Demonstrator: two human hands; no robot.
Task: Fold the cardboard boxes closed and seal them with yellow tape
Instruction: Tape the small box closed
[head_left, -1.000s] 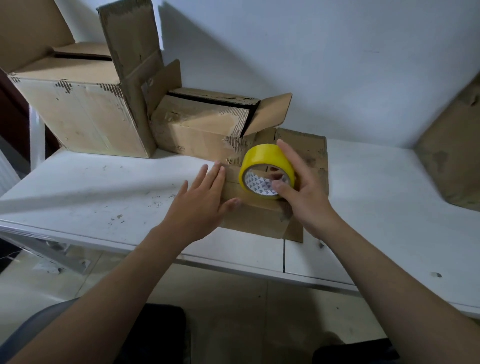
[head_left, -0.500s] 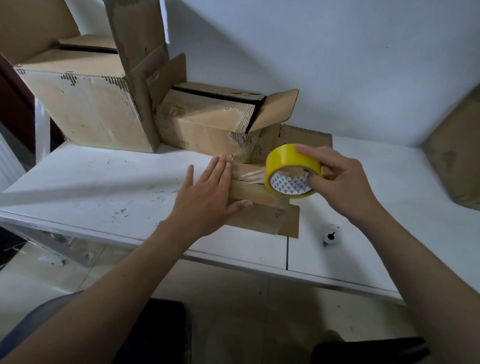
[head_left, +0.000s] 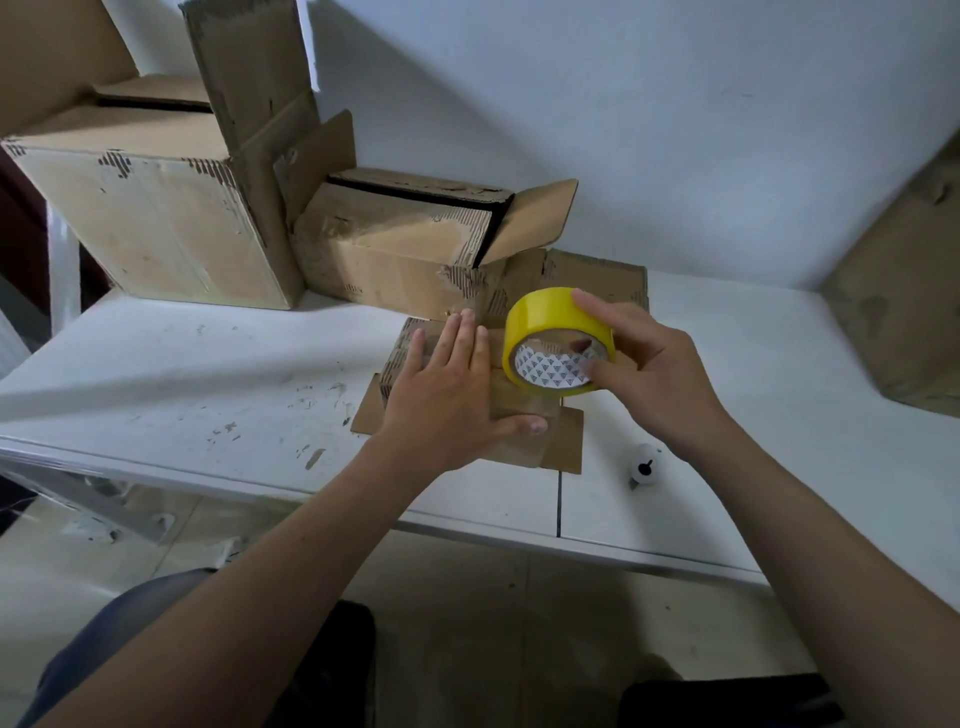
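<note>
A small flat cardboard box (head_left: 563, 447) lies near the front edge of the white table (head_left: 208, 374). My left hand (head_left: 452, 395) presses flat on its top, fingers straight, thumb out to the right. My right hand (head_left: 644, 374) grips a roll of yellow tape (head_left: 556, 338) just above the box's right part, fingers over the rim and thumb at the core. Behind stand a large open box (head_left: 156, 218) and a medium open box (head_left: 405, 244) with raised flaps.
A small white object with a black centre (head_left: 644, 465) lies on the table right of the small box. A cardboard sheet (head_left: 904, 291) leans at the far right. A white wall rises behind the table. Floor and a dark seat are below.
My right hand carried the tape roll right, then back left over the box. My left hand slid further onto the box top. The small white object came into sight.
</note>
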